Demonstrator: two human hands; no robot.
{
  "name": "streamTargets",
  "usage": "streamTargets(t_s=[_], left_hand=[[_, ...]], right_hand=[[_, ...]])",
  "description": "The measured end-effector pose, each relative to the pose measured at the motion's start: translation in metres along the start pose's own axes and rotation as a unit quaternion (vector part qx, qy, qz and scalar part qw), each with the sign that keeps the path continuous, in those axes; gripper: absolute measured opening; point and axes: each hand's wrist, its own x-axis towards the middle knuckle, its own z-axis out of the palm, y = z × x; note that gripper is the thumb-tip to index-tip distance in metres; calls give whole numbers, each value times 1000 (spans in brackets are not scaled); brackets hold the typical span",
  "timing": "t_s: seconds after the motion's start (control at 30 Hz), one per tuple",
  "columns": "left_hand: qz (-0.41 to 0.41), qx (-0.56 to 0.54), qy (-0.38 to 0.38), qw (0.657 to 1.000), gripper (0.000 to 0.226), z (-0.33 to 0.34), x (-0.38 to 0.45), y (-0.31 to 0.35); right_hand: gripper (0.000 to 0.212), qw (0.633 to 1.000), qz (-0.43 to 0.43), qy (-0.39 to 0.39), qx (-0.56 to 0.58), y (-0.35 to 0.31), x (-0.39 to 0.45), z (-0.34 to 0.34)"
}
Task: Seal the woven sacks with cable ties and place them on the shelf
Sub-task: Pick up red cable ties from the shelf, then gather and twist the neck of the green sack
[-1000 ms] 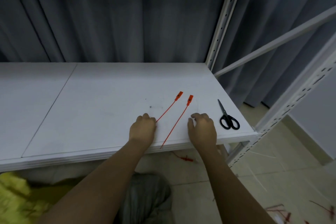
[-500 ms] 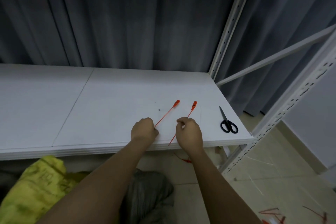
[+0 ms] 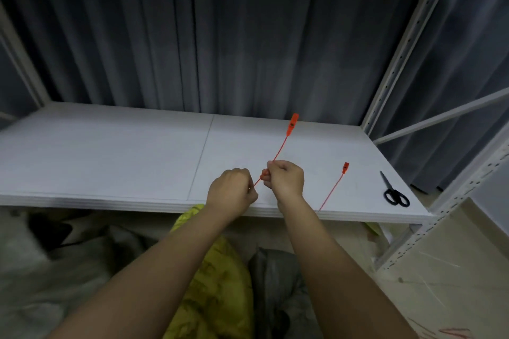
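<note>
Hands: left hand (image 3: 232, 190) and right hand (image 3: 286, 179) both pinch one red cable tie (image 3: 281, 147).
Tie axis: slants up-right, head beyond the right hand.
Sack: yellow woven sack (image 3: 217, 278) lies below the hands.

Red tie (image 3: 283, 143): thin strap, flat tag head at far end, lifted off the shelf (image 3: 110, 151), slanting up and away.

Second red tie (image 3: 333, 188): flat on shelf near front-right, head pointing back, tail at the front edge.

Yellow sack (image 3: 217, 278): crumpled below the front edge. Grey sack (image 3: 278, 281) just right of it.
</note>
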Motion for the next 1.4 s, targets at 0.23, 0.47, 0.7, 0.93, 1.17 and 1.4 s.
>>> streamTargets(t_s=[0.23, 0.47, 0.7, 0.93, 1.17, 1.4], left_hand=[[-12, 31, 20, 999, 26, -79, -67, -69], [-70, 20, 38, 997, 23, -143, -151, -142], [-122, -21, 101, 987, 22, -193, -245, -220], [-277, 54, 67, 957, 34, -204, -304, -289], [-356, 68, 42, 931, 39, -195, -318, -319], [-443, 19, 26, 896, 54, -166, -315, -375]], right_hand=[[11, 997, 8, -75, 17, -18, -81, 55], [11, 989, -23, -139, -43, -18, -203, 105], [13, 986, -15, -127, -111, -8, -304, 167], [17, 965, 4, -201, -166, 14, -334, 219], [21, 951, -29, -221, -215, 25, -307, 238], [24, 940, -126, -169, -270, 17, -282, 300]])
